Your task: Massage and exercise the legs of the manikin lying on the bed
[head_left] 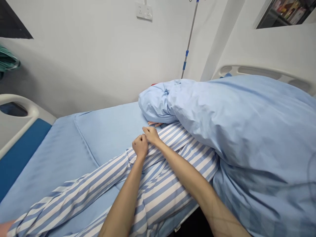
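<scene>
My left hand [140, 145] is closed in a fist on the upper leg of a person lying on the bed. Beside it and slightly farther off, my right hand [151, 134] is also curled into a fist over the same thigh; the two hands almost touch. Blue-and-white striped trousers [170, 184] cover the person's legs. No cloth appears pinched up between my fingers, though their undersides are hidden. The person's hand [155, 123] shows partly from under a light blue quilt [217, 102], just beyond my right hand.
A light blue sheet [111, 121] covers the mattress. The white bed end board [37, 107] stands at left, another board [256, 70] at the far right. Behind the bed rise an IV pole [190, 39] and a wall with a socket panel [144, 12].
</scene>
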Demonstrator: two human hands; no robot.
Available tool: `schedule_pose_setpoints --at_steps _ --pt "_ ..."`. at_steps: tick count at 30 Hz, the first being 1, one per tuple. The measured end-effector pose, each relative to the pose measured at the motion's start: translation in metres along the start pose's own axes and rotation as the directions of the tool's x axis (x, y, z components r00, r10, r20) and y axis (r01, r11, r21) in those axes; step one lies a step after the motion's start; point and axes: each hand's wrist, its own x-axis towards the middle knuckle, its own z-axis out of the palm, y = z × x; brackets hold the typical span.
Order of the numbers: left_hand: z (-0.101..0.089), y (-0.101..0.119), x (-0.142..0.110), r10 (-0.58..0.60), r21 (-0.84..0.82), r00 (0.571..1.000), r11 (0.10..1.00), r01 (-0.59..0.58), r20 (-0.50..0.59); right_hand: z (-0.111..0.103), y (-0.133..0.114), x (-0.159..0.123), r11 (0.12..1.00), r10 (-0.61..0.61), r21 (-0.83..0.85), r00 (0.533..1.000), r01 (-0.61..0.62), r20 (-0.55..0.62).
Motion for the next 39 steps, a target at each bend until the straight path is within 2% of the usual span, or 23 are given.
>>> schedule_pose_setpoints --at_steps 4,7,11,14,19,24,28,32,35,39 --pt "0.000 0.003 0.001 -0.023 0.014 1.000 1.000 0.023 -0.003 -0.022 0.002 0.008 0.989 -0.119 -0.089 0.993 0.118 -0.006" --pt "0.001 0.002 -0.001 -0.039 0.029 0.999 0.999 0.039 0.004 -0.032 0.014 0.006 0.983 -0.097 -0.157 0.995 0.093 -0.019" --pt "-0.001 0.003 0.001 -0.046 0.066 0.998 0.997 0.043 0.038 -0.032 0.028 0.002 0.977 -0.084 -0.200 0.995 0.073 -0.047" --pt "0.000 0.013 0.008 -0.069 0.085 0.995 0.994 0.062 0.079 -0.031 0.030 0.003 0.979 -0.087 -0.191 0.994 0.072 -0.069" --pt "0.020 0.034 0.015 -0.061 -0.070 0.996 0.995 0.066 0.065 -0.032 0.033 0.006 0.991 -0.062 -0.124 0.994 0.050 -0.092" --pt "0.039 0.032 0.003 -0.065 0.076 0.996 0.995 0.060 0.057 -0.031 0.036 0.006 0.999 -0.016 -0.035 0.993 0.012 -0.114" --pt "0.038 0.030 0.000 -0.061 0.131 0.995 0.990 0.050 0.079 -0.037 0.031 0.011 0.999 -0.018 -0.051 0.997 0.014 -0.070" --pt "0.038 0.032 0.000 -0.085 0.181 0.994 0.981 0.071 0.068 -0.055 0.029 0.021 0.998 -0.048 -0.043 0.999 0.047 -0.019" --pt "0.038 0.032 -0.002 -0.079 0.190 0.995 0.980 0.065 0.066 -0.066 0.033 0.021 0.998 -0.051 -0.026 0.998 0.050 -0.027" --pt "0.036 0.036 0.000 -0.089 0.145 0.992 0.986 0.076 0.086 -0.070 0.042 0.015 0.998 -0.067 -0.014 0.997 0.066 -0.042"
